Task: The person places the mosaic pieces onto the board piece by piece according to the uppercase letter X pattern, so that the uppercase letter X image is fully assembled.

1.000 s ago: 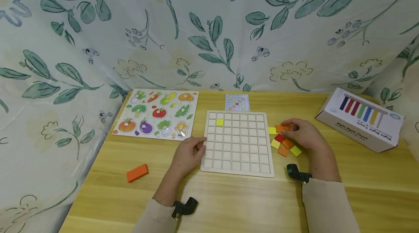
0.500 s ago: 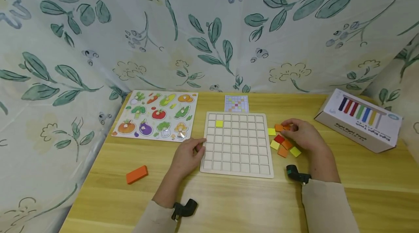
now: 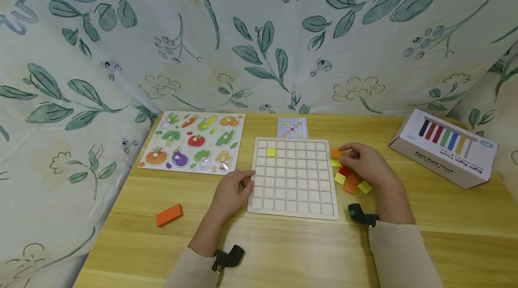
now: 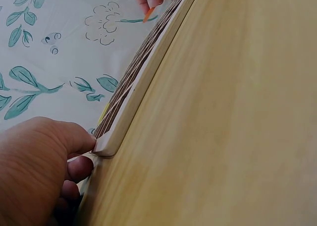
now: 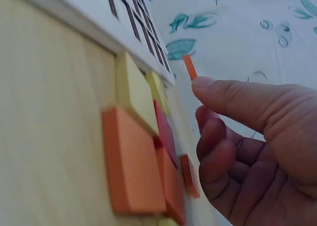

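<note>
A pale wooden grid board [image 3: 292, 215] lies in the middle of the table, with one yellow tile [image 3: 271, 152] in a square near its upper left. My left hand [image 3: 232, 193] holds the board's left edge; in the left wrist view the thumb tip [image 4: 88, 141] is right at the board's rim. Between thumb and index finger my right hand [image 3: 370, 164] pinches an orange square tile [image 5: 190, 67], raised over the others at the board's right edge. Below that hand lie several loose tiles: a red one [image 3: 345, 171], yellow ones [image 3: 340, 179] and orange ones [image 3: 350, 187].
A small printed pattern card [image 3: 292, 127] lies behind the board. To the left are a vegetable puzzle board [image 3: 192, 142] and an orange block [image 3: 169, 215]. A white toy box [image 3: 445, 148] stands at the right. Floral cloth [image 3: 259, 32] hangs behind the table.
My right hand has moved left toward the board, lifting an orange tile from the loose pile. My left hand has stayed at the board's left edge.
</note>
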Tool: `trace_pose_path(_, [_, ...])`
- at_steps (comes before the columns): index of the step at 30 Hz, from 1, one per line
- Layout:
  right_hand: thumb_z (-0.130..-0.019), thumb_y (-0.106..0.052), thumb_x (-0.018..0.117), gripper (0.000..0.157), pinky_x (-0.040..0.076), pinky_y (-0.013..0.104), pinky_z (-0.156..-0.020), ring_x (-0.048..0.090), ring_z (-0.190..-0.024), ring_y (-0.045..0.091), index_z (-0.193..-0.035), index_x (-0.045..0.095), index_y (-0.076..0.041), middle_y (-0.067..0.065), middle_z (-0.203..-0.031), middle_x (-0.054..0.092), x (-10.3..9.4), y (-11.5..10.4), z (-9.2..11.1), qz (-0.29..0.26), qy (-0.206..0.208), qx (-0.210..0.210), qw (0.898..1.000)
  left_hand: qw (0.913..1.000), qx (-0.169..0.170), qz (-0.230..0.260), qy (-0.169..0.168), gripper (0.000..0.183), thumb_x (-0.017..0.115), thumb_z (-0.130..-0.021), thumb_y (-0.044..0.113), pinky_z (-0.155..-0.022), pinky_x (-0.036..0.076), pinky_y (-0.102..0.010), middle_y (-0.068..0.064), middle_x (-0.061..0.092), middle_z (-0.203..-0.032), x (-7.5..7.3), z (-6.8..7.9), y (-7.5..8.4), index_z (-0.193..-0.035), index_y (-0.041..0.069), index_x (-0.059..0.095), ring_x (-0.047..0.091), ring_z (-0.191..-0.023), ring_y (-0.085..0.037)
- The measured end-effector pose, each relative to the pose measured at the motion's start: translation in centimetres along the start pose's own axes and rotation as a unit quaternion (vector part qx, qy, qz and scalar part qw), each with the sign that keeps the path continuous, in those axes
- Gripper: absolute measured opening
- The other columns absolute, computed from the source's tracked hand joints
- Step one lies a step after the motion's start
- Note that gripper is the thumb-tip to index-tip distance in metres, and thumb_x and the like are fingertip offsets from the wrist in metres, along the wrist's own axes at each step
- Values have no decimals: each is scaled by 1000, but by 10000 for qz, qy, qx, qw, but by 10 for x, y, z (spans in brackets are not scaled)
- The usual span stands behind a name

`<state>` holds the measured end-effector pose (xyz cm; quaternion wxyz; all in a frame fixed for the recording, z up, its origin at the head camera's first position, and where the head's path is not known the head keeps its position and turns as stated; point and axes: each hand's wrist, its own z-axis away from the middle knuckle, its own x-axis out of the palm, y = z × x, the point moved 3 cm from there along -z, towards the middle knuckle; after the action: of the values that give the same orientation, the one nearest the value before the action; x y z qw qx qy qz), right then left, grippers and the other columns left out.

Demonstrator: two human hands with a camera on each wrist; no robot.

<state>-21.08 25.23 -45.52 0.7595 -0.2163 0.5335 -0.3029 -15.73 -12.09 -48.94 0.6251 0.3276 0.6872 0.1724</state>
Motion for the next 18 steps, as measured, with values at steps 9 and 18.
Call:
trace_pose_path(9, [-100, -26, 66, 35, 49, 30, -75, 58, -93, 25, -133, 60, -14, 12, -114, 64, 19, -30, 0, 259, -85, -520, 9983, 10000, 15, 0, 22, 26, 72, -93, 18, -62, 40, -21, 9, 59, -78, 0, -1, 0, -119, 14, 76, 46, -69, -7])
trace_pose_path(18, [-100, -23, 65, 33, 50, 33, -84, 59, -100, 27, -131, 62, -13, 12, -115, 65, 36, -41, -4, 273, 86, -664, 9974, 10000, 56, 37, 61, 26, 72, -93, 17, -64, 40, -22, 9, 59, -78, -1, 0, 1, -119, 13, 76, 47, -70, -8])
